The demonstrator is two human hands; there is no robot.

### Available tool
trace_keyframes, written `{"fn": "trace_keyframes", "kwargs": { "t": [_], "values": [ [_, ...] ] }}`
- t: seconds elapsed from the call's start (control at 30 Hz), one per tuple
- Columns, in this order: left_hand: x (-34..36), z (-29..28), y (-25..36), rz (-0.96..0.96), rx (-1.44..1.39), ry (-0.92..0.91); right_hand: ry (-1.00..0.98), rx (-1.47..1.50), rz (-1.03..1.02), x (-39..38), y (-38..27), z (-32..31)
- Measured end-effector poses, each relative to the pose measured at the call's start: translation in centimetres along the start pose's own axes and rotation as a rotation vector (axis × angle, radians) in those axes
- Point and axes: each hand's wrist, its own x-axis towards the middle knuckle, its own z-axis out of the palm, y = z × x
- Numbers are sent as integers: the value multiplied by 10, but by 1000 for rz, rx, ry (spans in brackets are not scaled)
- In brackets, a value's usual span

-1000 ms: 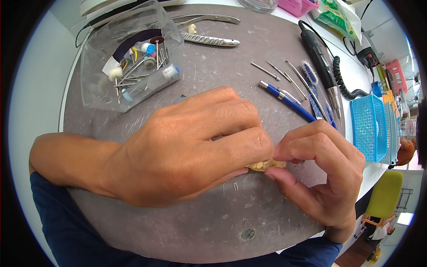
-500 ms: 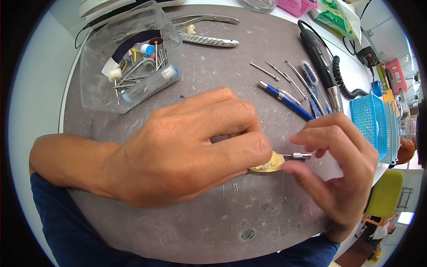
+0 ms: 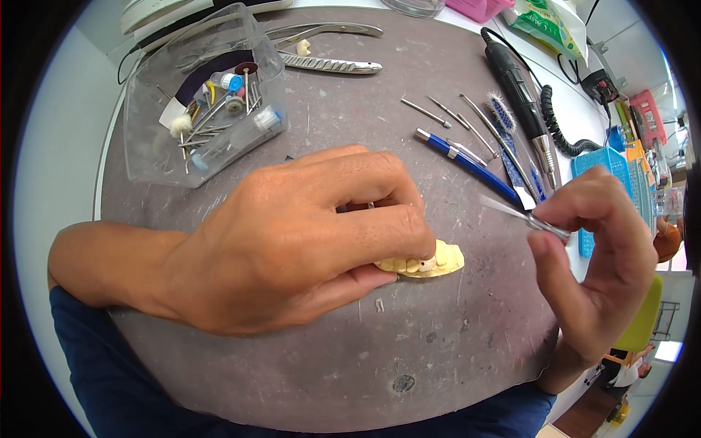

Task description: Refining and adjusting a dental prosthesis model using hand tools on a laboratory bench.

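The yellow dental model juts out from under the fingertips of the left hand, which grips it, while the right hand — thumb and fingers pinched on a slim metal tool — is well apart from it. Ahead of the right hand lie a blue pen and a black handpiece, then a green-and-white packet with printed lettering; ahead of the left hand stands a clear box of rotary bits. Under both hands the grey-brown worktop is scratched and speckled; past the right hand stands a lime-green chair, and left of the left hand a pale wall.
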Motion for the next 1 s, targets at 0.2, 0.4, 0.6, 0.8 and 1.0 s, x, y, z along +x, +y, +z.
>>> {"fn": "trace_keyframes", "kwargs": {
  "t": [0.2,0.4,0.6,0.8,1.0],
  "values": [
    [1,-3,4,-7,11,-34,61,254,-466,8,16,14],
    [1,-2,2,14,-8,-10,41,288,-330,2,-3,25],
    [2,-1,1,35,-2,7,44,342,-267,-1,-5,30],
    [1,0,0,43,1,9,50,345,-276,0,-9,33],
    [3,-1,1,34,0,-5,65,290,-313,1,-10,33]
  ]
}}
